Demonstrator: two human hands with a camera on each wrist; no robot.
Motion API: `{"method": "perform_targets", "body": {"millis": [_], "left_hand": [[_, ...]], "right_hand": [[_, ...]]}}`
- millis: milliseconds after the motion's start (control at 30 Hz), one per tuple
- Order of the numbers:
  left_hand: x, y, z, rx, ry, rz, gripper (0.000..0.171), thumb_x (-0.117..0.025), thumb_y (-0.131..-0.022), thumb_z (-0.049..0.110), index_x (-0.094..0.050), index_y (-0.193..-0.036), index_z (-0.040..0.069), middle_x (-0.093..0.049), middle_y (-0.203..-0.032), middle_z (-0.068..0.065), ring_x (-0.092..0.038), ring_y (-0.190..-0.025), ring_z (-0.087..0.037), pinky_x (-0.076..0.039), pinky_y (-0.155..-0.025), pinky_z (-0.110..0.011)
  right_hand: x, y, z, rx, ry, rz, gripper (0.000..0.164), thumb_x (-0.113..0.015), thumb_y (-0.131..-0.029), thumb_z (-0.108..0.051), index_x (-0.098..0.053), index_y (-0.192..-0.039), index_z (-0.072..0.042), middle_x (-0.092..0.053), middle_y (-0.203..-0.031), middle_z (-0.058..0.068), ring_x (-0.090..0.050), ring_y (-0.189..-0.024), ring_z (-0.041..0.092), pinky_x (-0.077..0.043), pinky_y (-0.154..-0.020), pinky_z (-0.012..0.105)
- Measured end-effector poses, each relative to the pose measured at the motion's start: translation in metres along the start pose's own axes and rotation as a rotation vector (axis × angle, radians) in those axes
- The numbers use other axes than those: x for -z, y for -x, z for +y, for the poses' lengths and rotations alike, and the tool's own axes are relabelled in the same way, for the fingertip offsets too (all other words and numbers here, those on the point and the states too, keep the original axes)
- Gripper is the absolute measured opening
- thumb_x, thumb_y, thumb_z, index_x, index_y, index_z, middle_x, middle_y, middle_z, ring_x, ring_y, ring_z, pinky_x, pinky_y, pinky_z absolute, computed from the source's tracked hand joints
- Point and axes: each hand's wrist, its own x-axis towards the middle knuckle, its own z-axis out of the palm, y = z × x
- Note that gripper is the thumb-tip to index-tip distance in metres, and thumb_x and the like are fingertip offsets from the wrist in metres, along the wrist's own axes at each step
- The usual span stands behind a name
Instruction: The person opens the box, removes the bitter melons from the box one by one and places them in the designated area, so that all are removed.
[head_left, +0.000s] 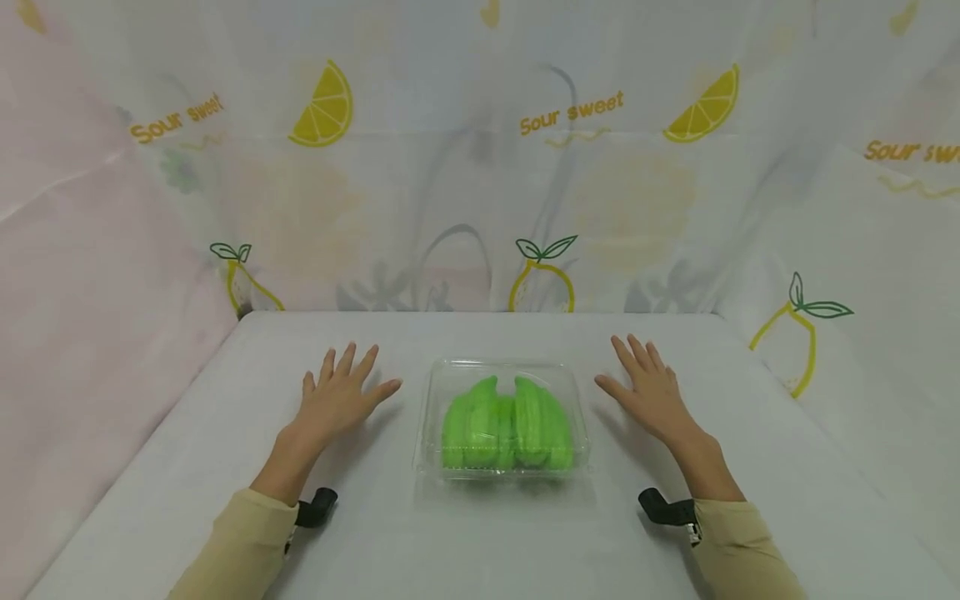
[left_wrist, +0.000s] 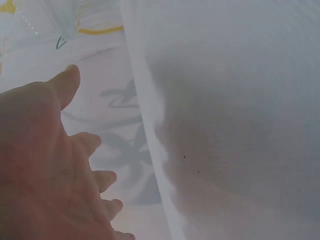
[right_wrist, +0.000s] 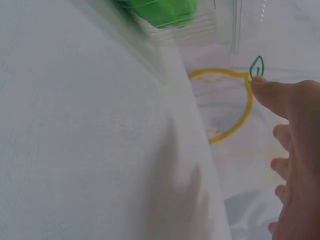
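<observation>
A clear plastic clamshell box [head_left: 432,417] sits on the white table between the two hands. Inside it stand several bright green, banana-shaped pieces [head_left: 480,425], tips upward. To the box's left, my left hand [head_left: 341,402] is spread with fingers straight and holds nothing. On the other side, my right hand [head_left: 648,392] has its fingers straight and apart, also holding nothing. Both hands are apart from the box, and shadows fall on the table beneath them. In the right wrist view, the box's clear edge [right_wrist: 236,25] and some green [right_wrist: 170,10] show at the top.
The white table [head_left: 495,550] reaches back to a hanging curtain [head_left: 450,183] printed with lemons and lettering. Pinkish cloth [head_left: 90,333] hangs along the left side. A black wrist camera [head_left: 318,507] sticks out from the left sleeve, another [head_left: 663,507] from the right.
</observation>
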Motion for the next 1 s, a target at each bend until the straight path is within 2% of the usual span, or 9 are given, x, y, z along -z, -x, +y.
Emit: {"method": "perform_targets", "body": {"millis": [333, 433, 533, 633, 733, 900, 1000], "left_hand": [[0.004, 0.0, 0.003, -0.043, 0.058, -0.069, 0.093, -0.036, -0.093, 0.075, -0.01, -0.161, 0.017, -0.003, -0.166, -0.023, 0.005, -0.15, -0.052, -0.001, -0.111, -0.08], [0.005, -0.001, 0.007, -0.071, 0.105, -0.096, 0.092, -0.039, -0.094, 0.073, -0.012, -0.161, 0.016, -0.005, -0.166, -0.023, 0.003, -0.151, -0.051, -0.003, -0.112, -0.08], [0.006, -0.002, 0.011, -0.102, 0.19, -0.137, 0.093, -0.046, -0.093, 0.07, -0.012, -0.161, 0.015, -0.006, -0.166, -0.023, 0.002, -0.15, -0.052, -0.004, -0.113, -0.078], [0.008, -0.002, 0.013, -0.114, 0.304, -0.204, 0.096, -0.053, -0.092, 0.067, -0.009, -0.161, 0.018, -0.006, -0.167, -0.018, 0.002, -0.152, -0.047, -0.007, -0.116, -0.075], [0.01, 0.0, 0.015, -0.116, 0.405, -0.279, 0.096, -0.057, -0.091, 0.064, -0.006, -0.161, 0.022, -0.004, -0.168, -0.011, 0.001, -0.154, -0.041, -0.01, -0.118, -0.072], [0.012, 0.001, 0.016, -0.101, 0.467, -0.346, 0.093, -0.059, -0.091, 0.062, -0.005, -0.16, 0.032, -0.002, -0.169, -0.004, 0.001, -0.155, -0.036, -0.011, -0.118, -0.072], [0.012, 0.002, 0.018, -0.098, 0.474, -0.367, 0.094, -0.062, -0.089, 0.061, -0.006, -0.16, 0.034, -0.002, -0.169, -0.002, 0.001, -0.155, -0.035, -0.01, -0.118, -0.072]], "right_hand": [[-0.001, -0.003, -0.005, 0.05, -0.085, -0.013, 0.079, -0.056, -0.097, -0.05, -0.021, -0.159, -0.014, -0.014, -0.165, 0.021, -0.003, -0.152, 0.048, -0.007, -0.113, 0.078], [0.002, -0.002, -0.007, 0.041, -0.129, -0.055, 0.08, -0.056, -0.098, -0.048, -0.017, -0.16, -0.016, -0.013, -0.166, 0.019, -0.002, -0.152, 0.047, -0.007, -0.114, 0.076], [0.006, -0.002, -0.009, 0.023, -0.216, -0.135, 0.083, -0.057, -0.097, -0.049, -0.012, -0.161, -0.021, -0.01, -0.167, 0.017, -0.001, -0.153, 0.046, -0.009, -0.116, 0.075], [0.008, -0.001, -0.011, -0.001, -0.307, -0.241, 0.086, -0.059, -0.096, -0.05, -0.009, -0.161, -0.025, -0.007, -0.168, 0.014, -0.001, -0.154, 0.044, -0.011, -0.117, 0.073], [0.008, 0.0, -0.013, -0.002, -0.359, -0.313, 0.087, -0.06, -0.095, -0.049, -0.009, -0.161, -0.024, -0.007, -0.168, 0.013, -0.005, -0.154, 0.042, -0.015, -0.118, 0.071], [0.007, 0.001, -0.014, 0.016, -0.365, -0.335, 0.086, -0.061, -0.095, -0.047, -0.011, -0.161, -0.024, -0.011, -0.168, 0.011, -0.008, -0.153, 0.043, -0.019, -0.116, 0.071], [0.006, 0.001, -0.014, 0.018, -0.365, -0.337, 0.085, -0.061, -0.095, -0.046, -0.012, -0.161, -0.025, -0.015, -0.167, 0.01, -0.011, -0.153, 0.043, -0.022, -0.115, 0.072]]}}
